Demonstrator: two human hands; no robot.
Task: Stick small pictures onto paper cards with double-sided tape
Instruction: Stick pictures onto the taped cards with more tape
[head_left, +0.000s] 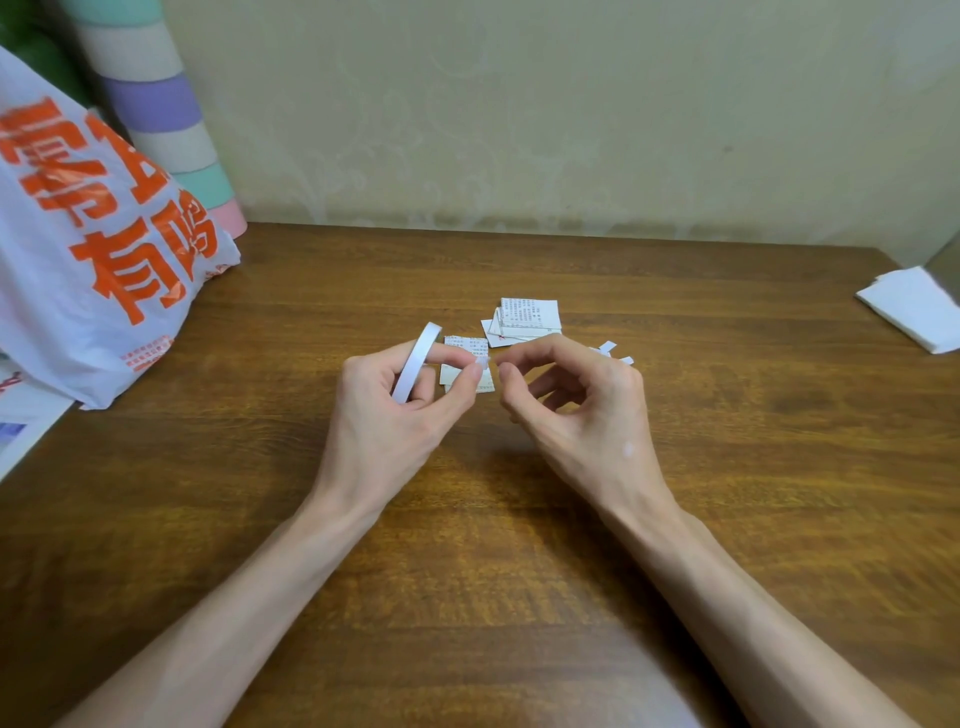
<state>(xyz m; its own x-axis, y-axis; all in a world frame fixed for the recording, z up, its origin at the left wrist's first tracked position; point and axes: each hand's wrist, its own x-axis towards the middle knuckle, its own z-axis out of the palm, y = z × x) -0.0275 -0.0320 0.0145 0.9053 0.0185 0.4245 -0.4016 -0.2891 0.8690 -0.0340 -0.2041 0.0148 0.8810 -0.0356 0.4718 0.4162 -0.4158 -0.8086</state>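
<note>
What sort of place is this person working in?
Probably a home: a wooden table against a worn plain wall, a printed plastic shopping bag and a striped roll at its corner, and a tape roll held in the left hand.

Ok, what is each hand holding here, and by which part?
The left hand has the tape roll ringed on its index finger and pinches its loose end with thumb and fingertip. The right hand, fingers curled, holds nothing visible.
</note>
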